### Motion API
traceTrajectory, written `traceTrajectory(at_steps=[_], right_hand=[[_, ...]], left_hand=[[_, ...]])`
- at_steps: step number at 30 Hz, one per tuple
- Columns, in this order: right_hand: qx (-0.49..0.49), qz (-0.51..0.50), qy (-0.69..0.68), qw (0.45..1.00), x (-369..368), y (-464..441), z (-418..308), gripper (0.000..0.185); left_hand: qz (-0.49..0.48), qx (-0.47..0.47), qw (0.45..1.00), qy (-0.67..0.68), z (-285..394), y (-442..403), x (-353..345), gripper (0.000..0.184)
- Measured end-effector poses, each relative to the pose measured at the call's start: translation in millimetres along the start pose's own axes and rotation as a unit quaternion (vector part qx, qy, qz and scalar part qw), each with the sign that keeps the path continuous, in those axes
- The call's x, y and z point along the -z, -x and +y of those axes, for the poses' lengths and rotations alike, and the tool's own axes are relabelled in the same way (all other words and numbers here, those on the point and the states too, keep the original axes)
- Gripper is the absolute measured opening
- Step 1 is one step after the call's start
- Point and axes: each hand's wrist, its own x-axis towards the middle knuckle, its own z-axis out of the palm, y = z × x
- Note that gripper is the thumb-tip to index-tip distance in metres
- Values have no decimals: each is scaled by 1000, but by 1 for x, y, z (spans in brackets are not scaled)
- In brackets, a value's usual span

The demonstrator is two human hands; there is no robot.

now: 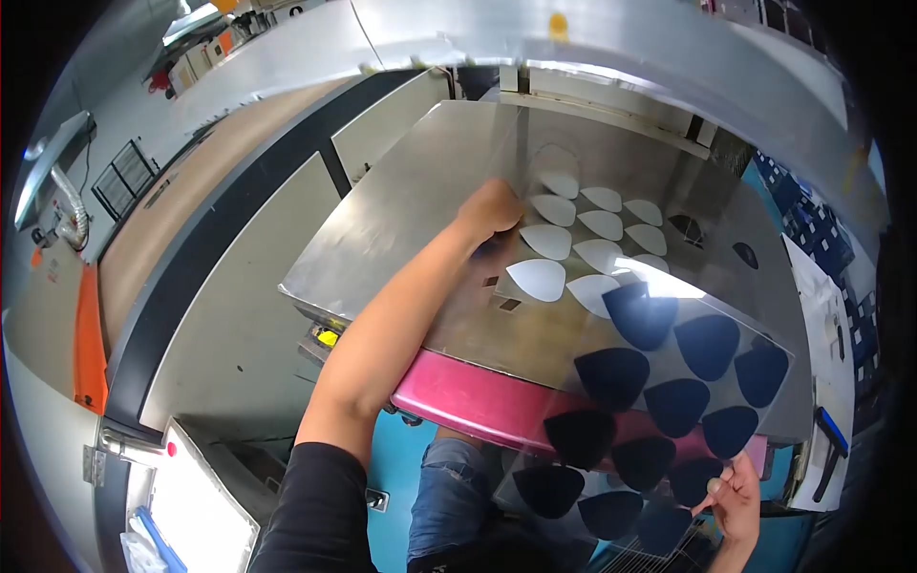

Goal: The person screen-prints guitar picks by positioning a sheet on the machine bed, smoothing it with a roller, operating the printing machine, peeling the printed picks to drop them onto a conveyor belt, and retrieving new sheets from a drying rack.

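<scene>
A large clear plastic sheet (755,329) stretches over the metal plate (411,181) and hangs past its near edge. Rows of rounded, pointed patches cover it, dark navy (612,378) on the near part. Farther off, the patches look pale and silvery (547,242). My right hand (734,497) pinches the sheet's near right part between thumb and fingers. My left hand (492,207) is closed, low over the plate beside the pale patches. Its fingertips are hidden, so what it grips cannot be made out.
A pink bar (478,396) runs along the plate's near edge. Overhead crosses a grey metal beam (592,43). On the right, a squeegee-like tool with a blue edge (831,449) lies on a white surface. A lit white panel (196,501) stands at lower left.
</scene>
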Motion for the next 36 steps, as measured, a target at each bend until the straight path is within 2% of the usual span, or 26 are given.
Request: traceTrajectory(at_steps=[3,6,9,10,11,12,13,14,17,18,20,21,22,24,25,26,27,29,31,32,33,35,36], right_hand=[[-12,51,1,999,0,3,-1,60],[-23,79,18,996,3,7,1,62],[4,65,48,997,17,12,11,58],[18,47,59,997,22,10,15,55],[-84,60,38,994,18,20,-4,40],[-144,111,63,981,15,24,-8,54],[-160,178,95,966,2,24,-13,55],[-129,144,92,977,8,26,-7,56],[-115,102,86,984,10,9,-10,57],[-104,75,74,989,14,-1,-10,57],[-107,29,71,991,-6,-25,-29,54],[-95,10,45,994,1,-41,-27,52],[-84,-10,18,996,8,-58,-25,50],[-72,16,-45,996,23,-97,-10,42],[-65,29,-76,995,29,-118,-3,41],[-44,1,-2,999,14,-135,-20,33],[-25,-26,75,997,9,-155,-20,29],[-28,46,65,996,12,-196,-30,40],[16,53,35,998,-5,-237,-39,50],[1,-1,-11,1000,12,-263,-35,51],[-21,-101,-26,994,14,-279,-38,51],[-10,-122,-1,993,-14,-276,-49,50],[-5,-134,12,991,-25,-277,-52,50]], left_hand=[[-78,8,976,205,14,16,12,26],[-106,-32,940,324,28,28,19,26],[-50,-27,920,388,-3,39,33,26],[-6,-13,924,383,-21,51,46,26],[44,3,926,375,-43,71,66,26],[98,20,926,363,-66,96,89,27],[169,36,906,385,-96,120,109,23],[241,47,881,404,-129,143,132,21],[454,71,813,357,-221,196,216,24],[503,69,797,327,-258,201,255,25],[576,58,711,399,-270,221,318,27],[571,34,683,454,-277,231,333,29],[561,9,653,509,-283,236,343,30],[489,39,712,502,-259,252,328,30],[425,47,771,472,-252,262,312,30],[345,50,826,443,-240,268,287,30],[316,75,857,400,-221,275,252,27],[187,83,909,364,-186,301,190,22],[55,85,922,373,-153,326,139,19],[-59,114,949,287,-137,339,126,22],[-181,136,918,325,-133,347,113,26],[-288,153,905,272,-127,359,77,28],[-300,164,901,267,-123,364,61,29]])
